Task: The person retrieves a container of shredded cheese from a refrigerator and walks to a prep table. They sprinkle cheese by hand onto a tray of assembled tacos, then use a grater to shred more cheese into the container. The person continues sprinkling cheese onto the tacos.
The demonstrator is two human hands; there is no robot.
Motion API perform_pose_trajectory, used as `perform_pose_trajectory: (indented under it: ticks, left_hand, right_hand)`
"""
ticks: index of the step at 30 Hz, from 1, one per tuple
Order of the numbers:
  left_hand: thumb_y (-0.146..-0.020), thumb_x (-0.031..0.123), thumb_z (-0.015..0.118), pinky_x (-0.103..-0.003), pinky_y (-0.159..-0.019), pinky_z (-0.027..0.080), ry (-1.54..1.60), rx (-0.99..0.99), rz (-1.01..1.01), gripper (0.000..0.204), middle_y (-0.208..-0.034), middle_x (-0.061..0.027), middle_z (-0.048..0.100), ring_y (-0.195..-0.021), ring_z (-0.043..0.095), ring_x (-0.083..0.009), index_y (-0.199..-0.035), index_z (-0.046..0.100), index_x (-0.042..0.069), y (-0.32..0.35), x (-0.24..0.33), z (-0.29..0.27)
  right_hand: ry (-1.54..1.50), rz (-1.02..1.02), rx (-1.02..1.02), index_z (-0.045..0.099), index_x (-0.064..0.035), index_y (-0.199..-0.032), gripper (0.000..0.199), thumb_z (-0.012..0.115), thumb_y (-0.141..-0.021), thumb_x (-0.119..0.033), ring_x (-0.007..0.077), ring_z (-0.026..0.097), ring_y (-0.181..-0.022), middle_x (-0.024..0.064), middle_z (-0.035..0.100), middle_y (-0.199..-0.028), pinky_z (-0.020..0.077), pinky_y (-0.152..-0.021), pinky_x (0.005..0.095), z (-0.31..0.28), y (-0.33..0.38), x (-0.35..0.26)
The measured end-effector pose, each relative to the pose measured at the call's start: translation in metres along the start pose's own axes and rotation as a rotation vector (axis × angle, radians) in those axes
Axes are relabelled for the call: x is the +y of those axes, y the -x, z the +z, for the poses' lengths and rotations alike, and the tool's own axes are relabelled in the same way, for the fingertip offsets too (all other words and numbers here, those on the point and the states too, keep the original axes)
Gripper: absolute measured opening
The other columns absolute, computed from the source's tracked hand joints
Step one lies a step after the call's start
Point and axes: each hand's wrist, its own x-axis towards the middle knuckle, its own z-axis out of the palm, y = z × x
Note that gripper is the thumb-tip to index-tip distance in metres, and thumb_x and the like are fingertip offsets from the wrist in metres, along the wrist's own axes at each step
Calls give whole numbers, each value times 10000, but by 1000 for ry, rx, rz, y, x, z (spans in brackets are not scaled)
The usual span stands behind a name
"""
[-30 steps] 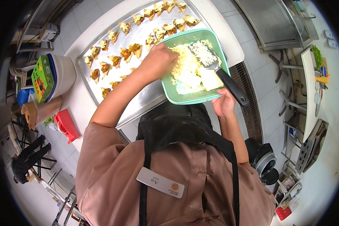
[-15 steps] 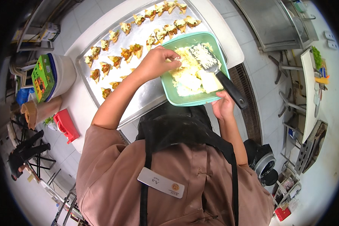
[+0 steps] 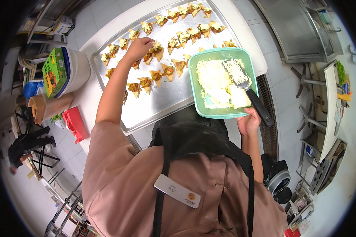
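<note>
1. Topped chip (image 3: 157,53): on the tray, right at my left fingertips; pale shreds over brown-orange filling.
2. Left hand (image 3: 140,47): fingers drawn together, tips at the shreds on that chip. Can't tell if they pinch any.
3. Right hand (image 3: 249,121): gripping the green tub (image 3: 209,113) at its near right corner, thumb by the rim, other fingers partly hidden.
4. Tub position: right of my left hand, just beyond my right, overlapping the tray's edge from my view.
5. Tub contents: heaped pale shreds (image 3: 214,83), plus a pale block (image 3: 239,97) just beyond my right fingers.
6. Spatula (image 3: 258,106): blade in the tub with shreds on it, black handle out over the rim, just beside my right hand.
7. Metal tray (image 3: 162,98): below my left hand and forearm. Far rows (image 3: 173,15) beyond that hand carry shreds; near row (image 3: 145,83), closer to me, shows filling on top.
</note>
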Motion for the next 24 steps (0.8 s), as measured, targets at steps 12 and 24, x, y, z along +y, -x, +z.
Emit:
perform_pose_trajectory:
  ticks: [12,24]
  left_hand:
    - [-729,247,683,-388,-799,428,-427,155,165,184,-783,-62,673,-804,555,-266,-849,689,108,-16,-19,28]
    - [-774,255,672,-378,-854,410,-334,114,194,201,-870,-72,674,-902,535,-271,-916,722,122,12,-6,13]
  right_hand:
    - [26,26,10,481,31,-1206,515,509,-705,-88,282,553,-1065,153,554,-1176,462,-884,433,-3,5,0]
    - [91,25,14,435,29,-1248,558,490,-718,-138,285,578,-1008,161,546,-1179,508,-761,411,-6,1,0]
